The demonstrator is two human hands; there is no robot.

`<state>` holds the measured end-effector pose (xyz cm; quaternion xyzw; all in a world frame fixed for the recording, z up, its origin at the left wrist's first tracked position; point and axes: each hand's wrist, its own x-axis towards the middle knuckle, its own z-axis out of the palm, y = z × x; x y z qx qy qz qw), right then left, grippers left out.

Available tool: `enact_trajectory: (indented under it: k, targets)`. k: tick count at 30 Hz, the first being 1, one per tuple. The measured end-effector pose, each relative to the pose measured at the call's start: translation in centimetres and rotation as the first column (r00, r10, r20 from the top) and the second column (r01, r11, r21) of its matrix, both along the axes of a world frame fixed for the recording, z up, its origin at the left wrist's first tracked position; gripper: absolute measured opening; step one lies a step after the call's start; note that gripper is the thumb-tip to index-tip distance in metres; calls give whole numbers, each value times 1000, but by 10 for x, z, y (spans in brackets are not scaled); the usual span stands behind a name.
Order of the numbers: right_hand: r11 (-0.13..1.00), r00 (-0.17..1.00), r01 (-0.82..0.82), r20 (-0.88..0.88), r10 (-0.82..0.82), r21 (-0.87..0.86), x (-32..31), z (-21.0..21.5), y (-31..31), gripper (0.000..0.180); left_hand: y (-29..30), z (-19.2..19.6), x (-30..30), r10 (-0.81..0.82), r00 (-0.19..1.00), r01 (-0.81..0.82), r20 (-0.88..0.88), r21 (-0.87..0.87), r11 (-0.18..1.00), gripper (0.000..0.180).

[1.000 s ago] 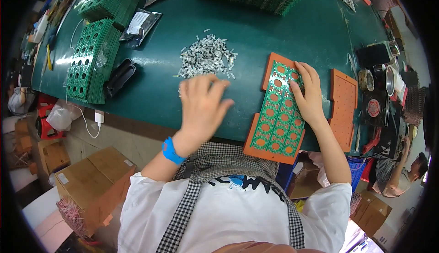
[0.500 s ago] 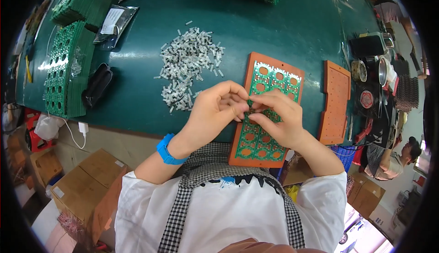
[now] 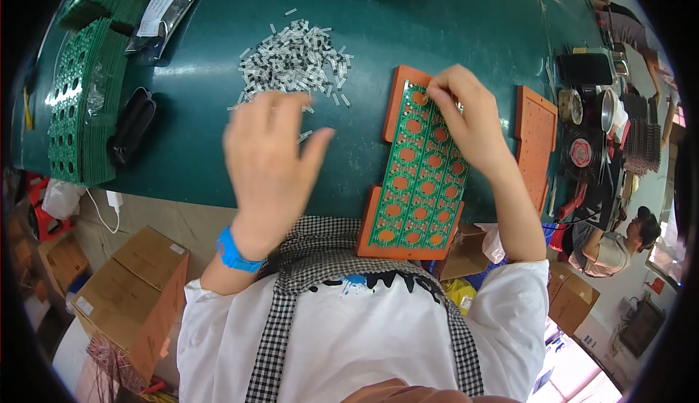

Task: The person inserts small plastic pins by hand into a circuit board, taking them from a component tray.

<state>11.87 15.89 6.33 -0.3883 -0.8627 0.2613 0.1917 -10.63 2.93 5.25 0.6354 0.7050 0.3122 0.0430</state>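
Note:
My left hand [image 3: 268,159], a blue watch on its wrist, hovers back up over the near edge of a pile of small clear tube-like parts [image 3: 295,57]. Its thumb stands apart from the stretched fingers, which are slightly blurred. Over the far end of a green circuit board panel [image 3: 413,152] is my right hand [image 3: 470,115]. Thumb and forefinger are pinched together there; anything between them is too small to make out. The panel, with rows of round holes, lies in an orange-brown fixture [image 3: 370,217] at the table's front edge.
A second orange-brown fixture [image 3: 531,148] lies to the right. Stacked green boards [image 3: 84,104], a black case [image 3: 133,126] and a silver bag [image 3: 162,24] are on the left. Tins and tools crowd the right edge, near a black tray [image 3: 585,70]. Another person [image 3: 608,243] is at far right.
My hands have parted. The left moved from the board to the pile and its fingers opened; the right moved to the board's far end. The view has shifted slightly.

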Motion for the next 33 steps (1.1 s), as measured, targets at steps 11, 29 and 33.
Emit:
enact_trajectory:
  k: [11,29,33]
  targets:
    - [998,998,-64,17,64,-11,0,-10,17,7,3,-20,-20,67,997,-66,35,-22,998,14]
    - [894,987,-140,-9,159,425,-13,1,-20,24,4,-12,26,81,111,271,990,-109,956,29]
    - [963,953,-168,-284,105,-210,-19,2,-42,24,2,-12,35,11,139,312,990,-54,948,37]
